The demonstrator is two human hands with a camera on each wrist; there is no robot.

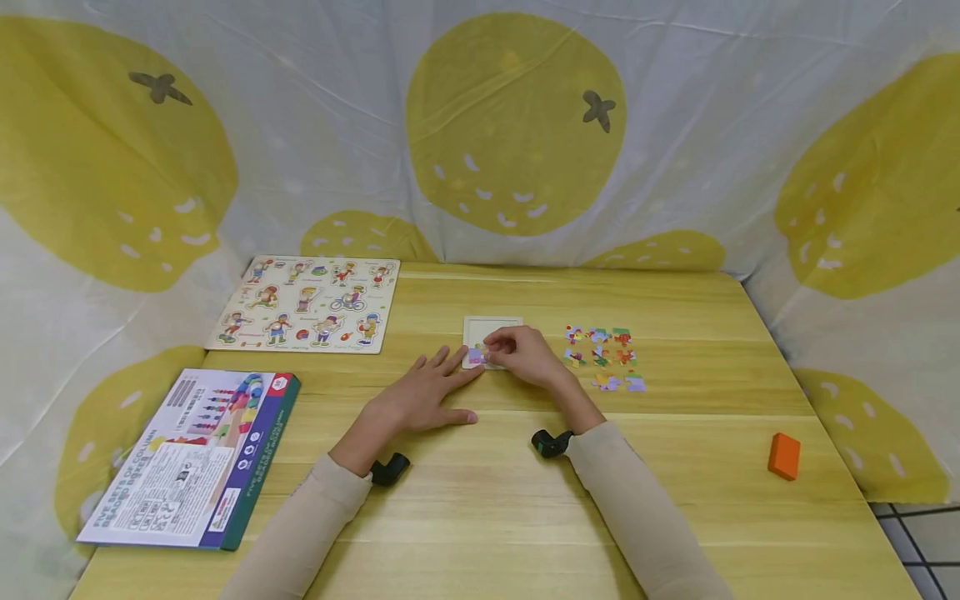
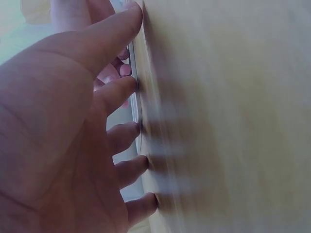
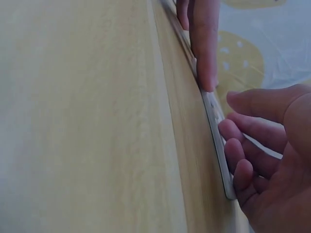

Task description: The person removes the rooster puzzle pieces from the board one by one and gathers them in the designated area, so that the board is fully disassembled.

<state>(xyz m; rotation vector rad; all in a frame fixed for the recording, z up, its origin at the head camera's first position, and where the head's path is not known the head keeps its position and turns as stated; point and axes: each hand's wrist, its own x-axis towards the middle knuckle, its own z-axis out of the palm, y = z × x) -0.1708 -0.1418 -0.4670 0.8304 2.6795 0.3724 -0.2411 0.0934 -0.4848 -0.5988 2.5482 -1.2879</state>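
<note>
A small square puzzle tray [image 1: 492, 331] lies near the middle of the table, with a purple-and-pink puzzle piece [image 1: 476, 357] in its lower left corner. My right hand [image 1: 522, 354] reaches over the tray from the right, fingers curled and their tips pinching at this piece; the fingers partly cover it. With fingers spread, my left hand [image 1: 423, 396] rests on the table, and its index fingertip touches the tray's near edge. In the right wrist view the curled fingers [image 3: 245, 165] sit against the tray edge [image 3: 217, 150]. Several loose puzzle pieces [image 1: 601, 357] lie in rows to the right.
A picture board with children figures [image 1: 307, 304] lies at the back left. Nearer on the left is a bead toy box [image 1: 195, 458]. An orange block [image 1: 784, 457] stands toward the right edge. Printed cloth [image 1: 517, 125] hangs around the table's back and sides.
</note>
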